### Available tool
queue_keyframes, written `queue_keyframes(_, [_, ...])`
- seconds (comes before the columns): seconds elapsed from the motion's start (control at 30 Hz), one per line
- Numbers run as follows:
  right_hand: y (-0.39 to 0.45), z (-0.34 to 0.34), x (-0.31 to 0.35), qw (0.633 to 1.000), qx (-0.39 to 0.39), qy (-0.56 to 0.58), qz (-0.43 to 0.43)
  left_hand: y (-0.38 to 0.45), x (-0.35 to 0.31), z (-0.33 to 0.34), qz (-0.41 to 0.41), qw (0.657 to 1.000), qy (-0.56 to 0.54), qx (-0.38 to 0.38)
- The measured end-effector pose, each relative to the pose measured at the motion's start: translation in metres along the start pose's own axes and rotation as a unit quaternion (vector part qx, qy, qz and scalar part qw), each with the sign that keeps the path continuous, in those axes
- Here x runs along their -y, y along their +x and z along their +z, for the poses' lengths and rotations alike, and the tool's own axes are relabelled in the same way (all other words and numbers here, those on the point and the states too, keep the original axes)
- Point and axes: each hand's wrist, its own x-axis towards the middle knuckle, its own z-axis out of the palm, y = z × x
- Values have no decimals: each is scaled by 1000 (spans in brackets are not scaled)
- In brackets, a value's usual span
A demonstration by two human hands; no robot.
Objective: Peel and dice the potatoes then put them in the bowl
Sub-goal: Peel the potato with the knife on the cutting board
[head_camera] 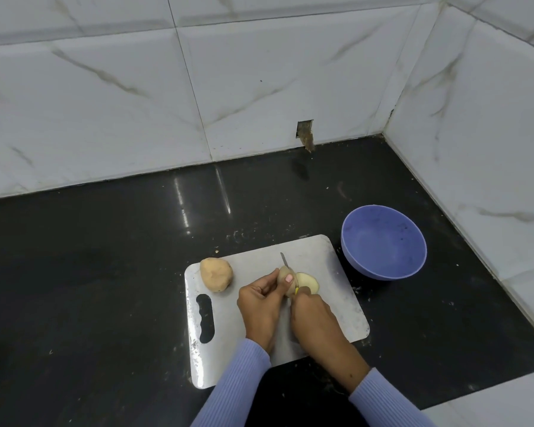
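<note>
A grey cutting board (327, 260) lies on the black counter. My left hand (259, 300) pinches a potato (284, 275) on the board, thumb and fingers curled round it. My right hand (313, 315) grips a knife with a yellow handle; its blade (284, 259) pokes out beyond the potato. A pale cut slice (308, 282) lies flat just right of the held potato. A second, whole unpeeled potato (215, 274) sits at the board's far left corner. The blue bowl (383, 241) stands empty to the right of the board.
White marble-look tiled walls close the counter at the back and right, meeting in a corner (383, 135). A small hole (305, 134) shows in the back wall. The board's handle slot (205, 318) is on its left side. Crumbs dot the counter.
</note>
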Motion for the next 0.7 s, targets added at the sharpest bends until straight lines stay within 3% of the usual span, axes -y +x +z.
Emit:
queue_keyframes(0.17, [-2,11,-13,997,61,-27,32,-2,0,2,17,1000,17,-13])
queue_keyframes(0.4, [6,15,-9,995,-4,-102,-21,-3,0,0,20,1000,4,-9])
queue_keyframes(0.7, [-23,26,-33,989,9,-144,-33,-2,4,0,31,999,22,-27])
